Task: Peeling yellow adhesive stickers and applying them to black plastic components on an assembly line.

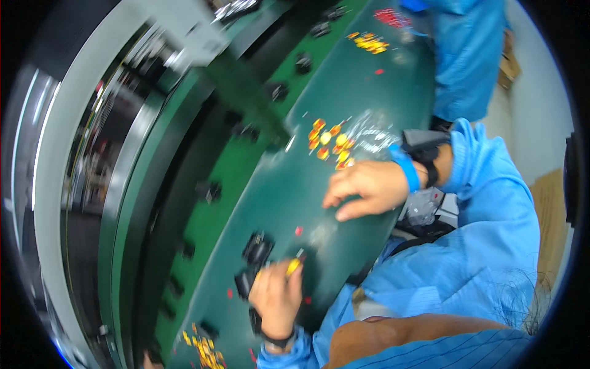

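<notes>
Left hand [276, 299]: pinching a small yellow piece with a metal tip [294, 266], over the green tabletop [279, 200]
Black blocky parts [258, 247]: beside the left hand
Right hand [370, 186]: released, fingers loosely curled
Small orange-and-yellow pieces [326, 138]: scattered near the right hand

The creased sleeves [485, 163] are light blue, the right wrist [421, 171] wears a bright blue band [406, 169] and black strap [435, 165], the left wrist [278, 329] a black band [278, 339].
</notes>
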Available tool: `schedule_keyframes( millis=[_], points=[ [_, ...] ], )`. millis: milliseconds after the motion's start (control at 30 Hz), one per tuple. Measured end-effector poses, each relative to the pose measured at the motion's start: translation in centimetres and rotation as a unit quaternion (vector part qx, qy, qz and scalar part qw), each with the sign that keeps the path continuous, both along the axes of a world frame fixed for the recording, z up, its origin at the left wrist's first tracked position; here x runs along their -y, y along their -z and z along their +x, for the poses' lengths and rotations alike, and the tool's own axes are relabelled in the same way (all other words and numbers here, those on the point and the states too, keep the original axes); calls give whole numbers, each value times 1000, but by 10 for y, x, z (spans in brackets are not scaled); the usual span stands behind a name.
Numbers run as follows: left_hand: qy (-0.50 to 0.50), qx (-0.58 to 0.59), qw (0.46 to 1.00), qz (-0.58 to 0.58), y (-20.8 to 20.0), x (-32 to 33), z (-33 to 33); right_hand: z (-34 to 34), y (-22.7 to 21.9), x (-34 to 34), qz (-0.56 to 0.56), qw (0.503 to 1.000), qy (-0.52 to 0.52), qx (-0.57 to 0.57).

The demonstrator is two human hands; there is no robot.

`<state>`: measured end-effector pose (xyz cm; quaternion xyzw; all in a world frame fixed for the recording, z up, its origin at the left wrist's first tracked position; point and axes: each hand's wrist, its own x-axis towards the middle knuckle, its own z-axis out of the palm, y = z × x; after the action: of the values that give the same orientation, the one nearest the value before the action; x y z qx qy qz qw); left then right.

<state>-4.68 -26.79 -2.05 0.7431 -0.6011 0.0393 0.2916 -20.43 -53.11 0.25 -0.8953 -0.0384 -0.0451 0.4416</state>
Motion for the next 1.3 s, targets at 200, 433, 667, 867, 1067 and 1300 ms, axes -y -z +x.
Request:
schedule_keyframes(
  millis=[200, 433, 667, 867, 1067, 1300],
  points=[
    [46, 51, 996, -56, 2, 8, -32, -9, 17, -80, 41, 999, 13, 15],
    [3, 94, 993, -78, 13, -33, -26, 20, 25, -123, 14, 999, 36, 33],
    [-22, 47, 998, -46, 9, -45, 4, 56, 41, -133, 67, 995, 39, 69],
    [11, 0, 1000, -22, 23, -29, 28, 75, 69, -124, 59, 989, 49, 124],
    [-40, -64, 997, 28, 4, -17, 78, 83, 83, -96, 103, 979, 93, 151],
    [-37, 245, 934, 256, -9, 44, 222, 81, 86, -76, 194, 969, 124, 85]
  ],
)
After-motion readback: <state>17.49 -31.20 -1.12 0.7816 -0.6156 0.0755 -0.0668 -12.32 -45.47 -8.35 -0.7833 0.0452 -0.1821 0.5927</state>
